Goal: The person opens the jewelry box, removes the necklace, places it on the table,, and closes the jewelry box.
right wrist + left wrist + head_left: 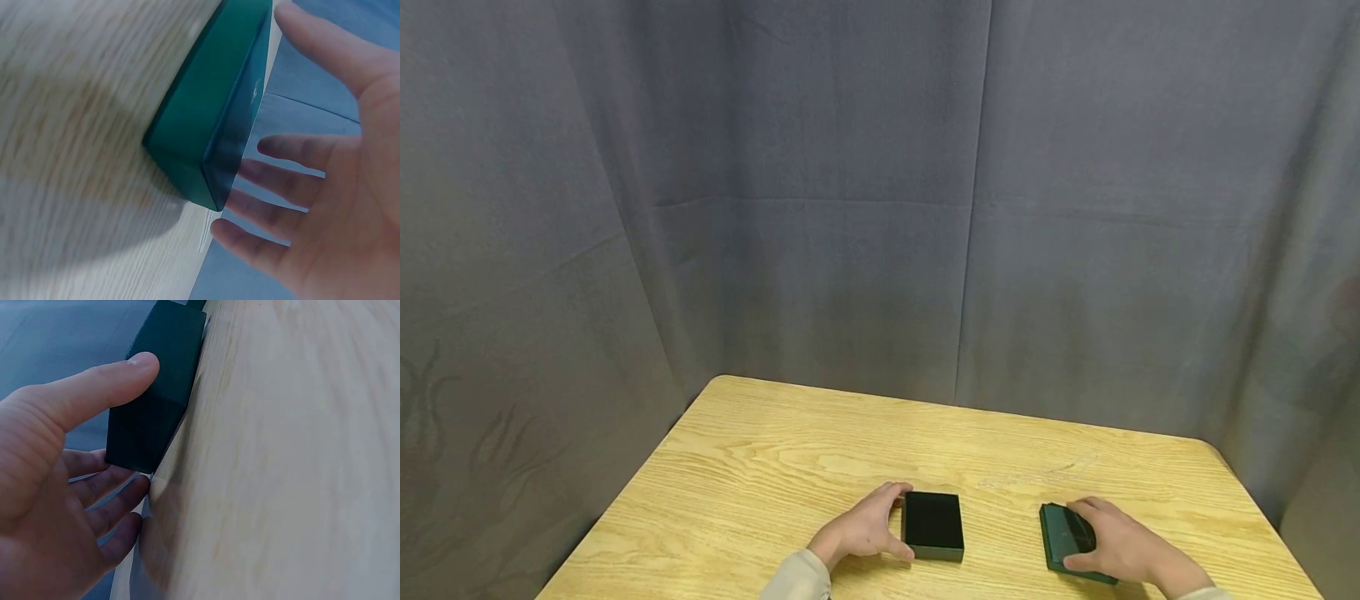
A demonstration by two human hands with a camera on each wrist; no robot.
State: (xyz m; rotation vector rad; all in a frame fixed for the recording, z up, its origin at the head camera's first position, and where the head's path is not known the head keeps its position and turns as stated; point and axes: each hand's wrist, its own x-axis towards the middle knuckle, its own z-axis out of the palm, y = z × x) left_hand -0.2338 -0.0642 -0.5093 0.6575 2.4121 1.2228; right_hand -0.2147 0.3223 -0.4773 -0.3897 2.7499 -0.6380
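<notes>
A square box with dark green sides and a black upper face lies on the wooden table. My left hand holds it from the left, thumb at the near side and fingers at the far side. In the left wrist view the thumb lies against the green side. Off to the right is a flat, dark green box or lid with a glossy top; a small pale mark shows on it in the right wrist view. My right hand hovers over it with fingers spread and loosely bent, apparently not gripping.
The light wooden table has rounded far corners and some pale scratches behind the two boxes. Grey curtains hang behind and on both sides of it.
</notes>
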